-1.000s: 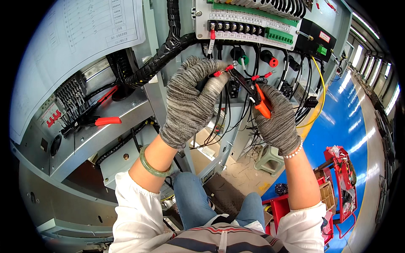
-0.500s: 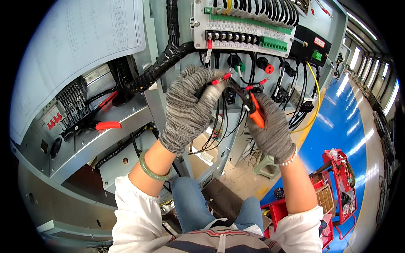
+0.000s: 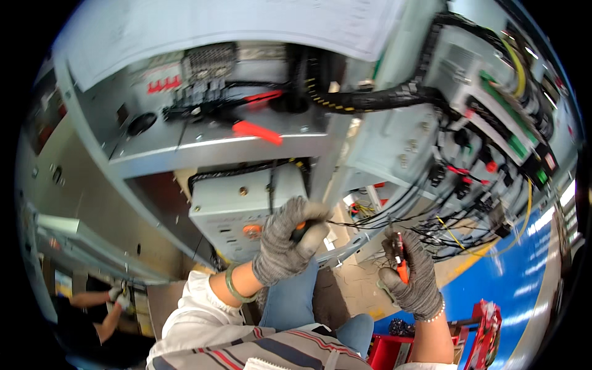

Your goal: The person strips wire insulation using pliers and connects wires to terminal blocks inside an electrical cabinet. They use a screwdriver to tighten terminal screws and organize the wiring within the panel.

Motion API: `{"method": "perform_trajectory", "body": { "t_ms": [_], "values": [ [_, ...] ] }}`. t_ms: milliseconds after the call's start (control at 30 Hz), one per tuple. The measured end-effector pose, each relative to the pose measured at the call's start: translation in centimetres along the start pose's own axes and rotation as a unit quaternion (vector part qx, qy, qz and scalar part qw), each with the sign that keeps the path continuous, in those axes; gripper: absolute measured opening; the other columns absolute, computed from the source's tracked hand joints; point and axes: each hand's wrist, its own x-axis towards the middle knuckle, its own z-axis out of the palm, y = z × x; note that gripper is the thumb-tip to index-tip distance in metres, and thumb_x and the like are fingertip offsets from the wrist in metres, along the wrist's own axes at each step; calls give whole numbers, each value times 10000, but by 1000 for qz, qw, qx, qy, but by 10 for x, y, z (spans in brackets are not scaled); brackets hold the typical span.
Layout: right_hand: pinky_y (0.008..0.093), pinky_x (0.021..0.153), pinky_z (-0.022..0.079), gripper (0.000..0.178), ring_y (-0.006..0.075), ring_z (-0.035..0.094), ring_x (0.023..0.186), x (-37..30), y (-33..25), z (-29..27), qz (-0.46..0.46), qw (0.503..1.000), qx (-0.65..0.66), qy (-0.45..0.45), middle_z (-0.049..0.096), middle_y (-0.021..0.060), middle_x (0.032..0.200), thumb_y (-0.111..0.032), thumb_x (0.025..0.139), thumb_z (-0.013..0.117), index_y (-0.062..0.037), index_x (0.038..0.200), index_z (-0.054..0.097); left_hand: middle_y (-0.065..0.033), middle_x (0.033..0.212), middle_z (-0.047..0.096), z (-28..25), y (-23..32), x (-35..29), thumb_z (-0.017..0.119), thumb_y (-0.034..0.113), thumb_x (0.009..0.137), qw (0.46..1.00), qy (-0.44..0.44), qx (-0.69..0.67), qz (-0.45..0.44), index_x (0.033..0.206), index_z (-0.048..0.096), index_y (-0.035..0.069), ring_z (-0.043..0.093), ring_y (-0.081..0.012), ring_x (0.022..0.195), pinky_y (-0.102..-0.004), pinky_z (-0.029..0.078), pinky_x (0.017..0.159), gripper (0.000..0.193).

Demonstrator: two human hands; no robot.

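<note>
My left hand (image 3: pixel 287 246), in a grey knit glove, is closed around a small black and orange handle (image 3: pixel 300 228); the fingers hide most of it, and motion smears its end. Lower right, my gloved right hand (image 3: pixel 416 280) grips orange-handled pliers (image 3: pixel 402 270), jaws pointing up. Black wires (image 3: pixel 382 221) run behind and between both hands. Beyond the right hand, red-sleeved wire terminals (image 3: pixel 459 171) hang loose below the terminal block (image 3: pixel 493 126). A second tool with red handles (image 3: pixel 258 131) lies on the metal shelf (image 3: pixel 216 151), apart from my hands.
A paper drawing (image 3: pixel 216 24) covers the top of the cabinet. A thick black cable bundle (image 3: pixel 382 98) crosses toward the terminal block. A grey box (image 3: pixel 231 213) sits under the shelf. At far left a co-worker's gloved hands (image 3: pixel 120 296) show. A red cart (image 3: pixel 487 327) stands lower right.
My view has swung left. Both hands have moved down and apart, away from the wires. My left hand has let go of the red-sleeved terminal and now holds the black and orange handle.
</note>
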Motion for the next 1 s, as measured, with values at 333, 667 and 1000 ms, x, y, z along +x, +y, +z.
{"method": "perform_trajectory", "body": {
  "t_ms": [333, 667, 1000],
  "values": [
    [430, 861, 440, 622, 324, 543, 984, 112, -60, 157, -203, 943, -171, -202, 542, 186, 1050, -325, 712, 693, -42, 1217, 465, -51, 814, 601, -60, -22, -157, 596, 64, 844, 957, 105, -38, -268, 981, 580, 31, 561, -122, 688, -275, 470, 628, 142],
    [426, 1040, 303, 682, 343, 385, 1232, 200, -22, 254, -151, 934, -278, -166, 419, 206, 1314, -468, 766, 605, -10, 1252, 466, -87, 828, 616, -60, -22, -166, 631, 84, 821, 952, 60, -15, -300, 983, 605, 24, 597, -183, 745, -300, 478, 698, 174],
    [485, 881, 429, 513, 341, 522, 1084, 100, -11, 188, -294, 950, 18, -105, 513, 190, 1199, -295, 804, 574, -57, 1243, 461, -37, 732, 479, -62, -38, -89, 484, 213, 933, 978, 200, -53, -31, 1194, 474, 65, 471, -124, 662, -249, 441, 618, 300]
  ]
}}
